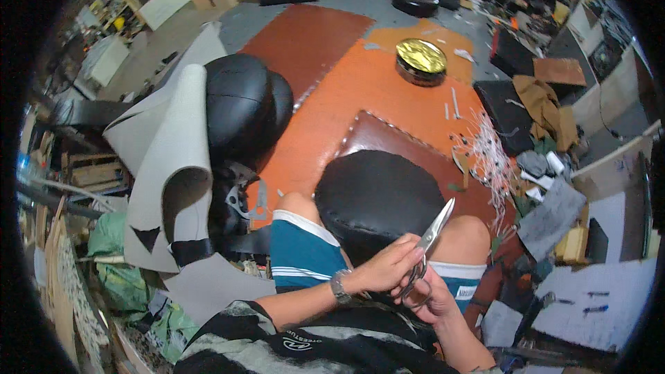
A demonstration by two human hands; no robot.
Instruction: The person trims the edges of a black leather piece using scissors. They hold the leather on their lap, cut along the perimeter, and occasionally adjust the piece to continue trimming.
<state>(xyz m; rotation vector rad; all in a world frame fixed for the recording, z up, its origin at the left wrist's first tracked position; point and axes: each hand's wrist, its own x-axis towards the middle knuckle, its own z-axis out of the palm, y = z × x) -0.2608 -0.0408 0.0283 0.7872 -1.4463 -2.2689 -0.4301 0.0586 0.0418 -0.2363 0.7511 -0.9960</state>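
1. Gripping a pair of steel scissors [429, 239], our right hand [435, 296] has its fingers threaded through the handle loops, closed on them; blades sit nearly together, tips up and away from us.
2. Our left hand [385, 266] folds over the pivot end of the same scissors, fingers curled shut on it, probably to steady the tool close to the body. A metal wristwatch [339, 285] sits on that wrist.
3. Just beyond the hands, a round black padded leather cushion [377, 190] rests between our knees, likely braced there by the legs in blue shorts [301, 253].
4. Under it lies a dark brown stitched leather panel [409, 145], on an orange sheet [360, 90].
5. Right of the panel, a scatter of pale offcut strips [485, 149].
6. Left, a rolled grey sheet [173, 159] leans by a black domed seat form [242, 104].
7. Farthest, a round gold-lidded tin [420, 61] stands on the orange sheet.
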